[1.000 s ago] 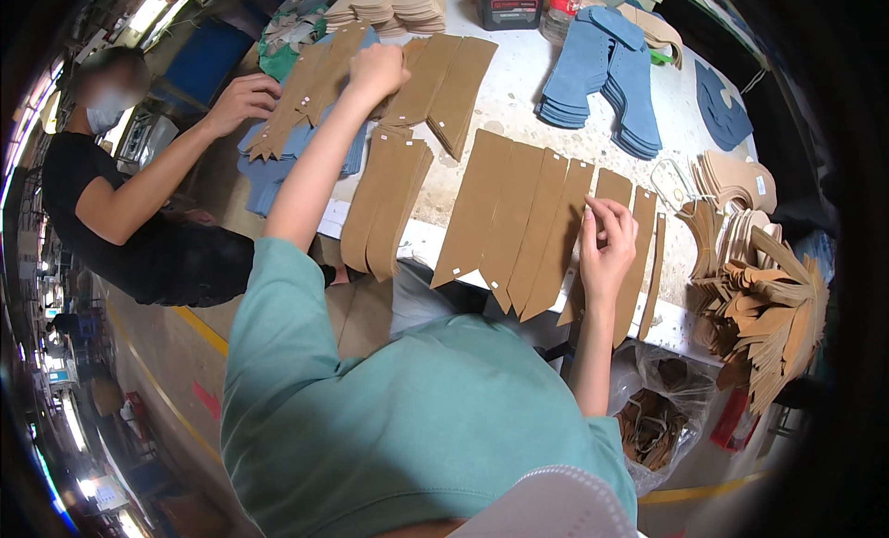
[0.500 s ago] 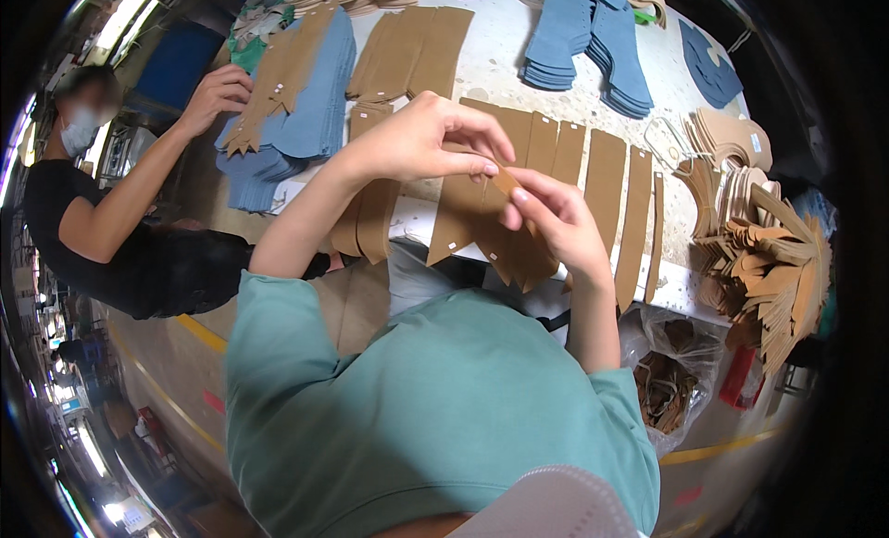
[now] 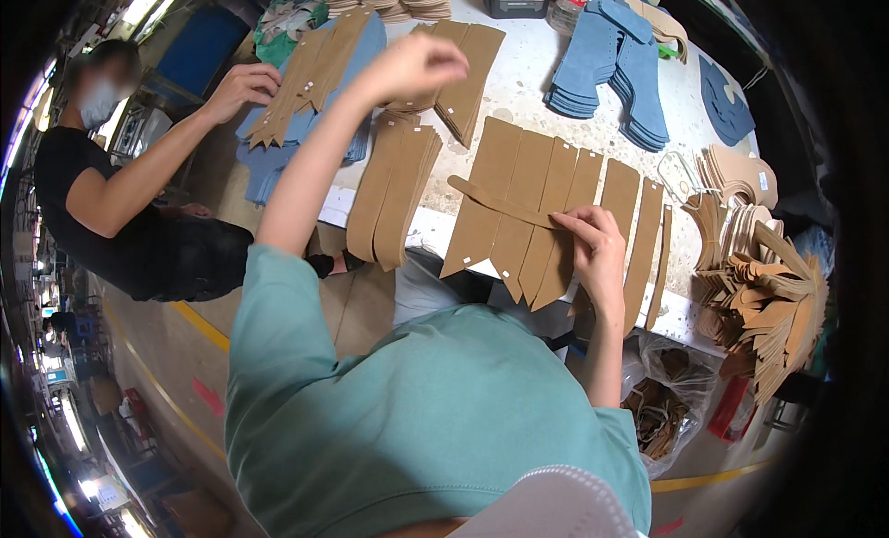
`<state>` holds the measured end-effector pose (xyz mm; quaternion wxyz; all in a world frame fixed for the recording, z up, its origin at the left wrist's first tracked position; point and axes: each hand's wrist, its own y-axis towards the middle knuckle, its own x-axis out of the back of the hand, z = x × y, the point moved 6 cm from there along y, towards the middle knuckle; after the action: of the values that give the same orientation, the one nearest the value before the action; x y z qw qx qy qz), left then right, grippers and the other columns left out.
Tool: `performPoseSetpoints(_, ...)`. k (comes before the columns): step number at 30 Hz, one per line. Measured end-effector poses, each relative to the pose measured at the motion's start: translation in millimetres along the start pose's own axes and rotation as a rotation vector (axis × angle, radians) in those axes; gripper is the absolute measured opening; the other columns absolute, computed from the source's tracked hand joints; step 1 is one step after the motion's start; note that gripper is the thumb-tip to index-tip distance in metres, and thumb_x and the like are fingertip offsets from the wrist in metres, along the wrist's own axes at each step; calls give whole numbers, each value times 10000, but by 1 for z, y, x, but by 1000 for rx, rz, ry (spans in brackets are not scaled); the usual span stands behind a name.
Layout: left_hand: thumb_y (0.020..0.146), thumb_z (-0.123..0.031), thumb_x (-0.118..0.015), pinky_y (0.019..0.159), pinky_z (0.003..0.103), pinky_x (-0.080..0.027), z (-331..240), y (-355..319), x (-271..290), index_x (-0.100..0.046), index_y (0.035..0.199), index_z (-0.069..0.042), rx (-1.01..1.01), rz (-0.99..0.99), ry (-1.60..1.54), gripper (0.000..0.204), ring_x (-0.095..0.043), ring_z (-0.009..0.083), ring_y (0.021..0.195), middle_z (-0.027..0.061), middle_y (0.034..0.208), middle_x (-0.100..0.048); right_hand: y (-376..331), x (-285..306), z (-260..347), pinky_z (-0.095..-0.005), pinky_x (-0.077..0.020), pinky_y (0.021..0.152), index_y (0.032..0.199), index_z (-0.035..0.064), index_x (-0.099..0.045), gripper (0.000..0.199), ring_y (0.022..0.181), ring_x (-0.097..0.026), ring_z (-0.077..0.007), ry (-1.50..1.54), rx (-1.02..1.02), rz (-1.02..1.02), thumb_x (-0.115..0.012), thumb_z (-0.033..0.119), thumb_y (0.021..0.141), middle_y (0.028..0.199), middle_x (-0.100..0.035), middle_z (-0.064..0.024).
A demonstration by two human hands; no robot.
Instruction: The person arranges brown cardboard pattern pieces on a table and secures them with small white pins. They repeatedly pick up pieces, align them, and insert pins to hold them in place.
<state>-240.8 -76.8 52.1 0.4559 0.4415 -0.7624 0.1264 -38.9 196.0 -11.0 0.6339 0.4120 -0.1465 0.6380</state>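
My right hand [image 3: 595, 244] pinches the right end of a narrow brown strip [image 3: 500, 203], with thumb and fingers closed on it. The strip lies slantwise across a row of brown pieces [image 3: 482, 225] with pointed lower ends and small white stickers. My left hand [image 3: 414, 72] is raised over the far brown pieces [image 3: 472, 78]; its fingers are smeared by motion, so its grip is unclear. Below my left forearm, to its right, lies a neat stack of long brown strips [image 3: 394, 191]. More brown strips [image 3: 642, 251] lie to the right of my right hand.
Blue stacks [image 3: 593, 66] stand at the back of the white table [image 3: 519, 66]. Bundled tan pieces [image 3: 773, 297] crowd the right edge, above a plastic bag of scraps [image 3: 662, 399]. On the left, a co-worker's hand [image 3: 243, 92] rests near brown and blue pieces [image 3: 310, 70].
My hands have parted. The left went up and away toward the far pieces; the right came down and right, holding the strip, which now lies across the row. My view has shifted slightly.
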Motion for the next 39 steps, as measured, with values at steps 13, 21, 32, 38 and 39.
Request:
performPoseSetpoints(13, 891, -186, -568, 946, 427, -521, 147, 82, 7, -693, 1152, -63, 802, -141, 693, 315, -612, 318, 1176, 175, 1258, -632, -12, 9, -14, -365, -484, 867, 1029, 69, -726, 312, 1015, -553, -265, -30, -61, -254, -623, -65, 768, 1014, -614, -90)
performPoseSetpoints(21, 859, -230, -615, 942, 446, -516, 141, 77, 14, -674, 1183, -80, 823, -149, 684, 362, -611, 348, 1162, 177, 1241, -640, -6, 6, -16, -346, -493, 813, 1019, 79, -738, 303, 975, -580, -241, -31, -60, -257, -603, -59, 786, 988, -634, -76)
performPoseSetpoints(32, 743, -350, -759, 949, 422, -516, 185, 89, 17, -692, 1127, -35, 679, -26, 674, 501, -627, 322, 1140, 180, 1200, -662, -7, 7, -17, -340, -493, 813, 1017, 77, -739, 302, 967, -581, -241, -10, -70, -260, -602, -57, 783, 987, -636, -74)
performPoseSetpoints(38, 699, -356, -823, 895, 401, -541, 170, 88, 30, -716, 1080, -67, 746, 29, 539, 490, -663, 305, 1071, 163, 1145, -691, -9, 9, -18, -361, -490, 810, 998, 54, -730, 296, 965, -562, -263, 35, -72, -256, -614, -76, 759, 979, -617, -91)
performPoseSetpoints(39, 694, -357, -831, 883, 400, -546, 168, 87, 30, -722, 1068, -74, 757, 56, 491, 481, -667, 305, 1062, 162, 1137, -694, -9, 9, -18, -353, -491, 809, 1003, 60, -733, 297, 964, -568, -254, 31, -69, -263, -609, -70, 766, 982, -625, -86)
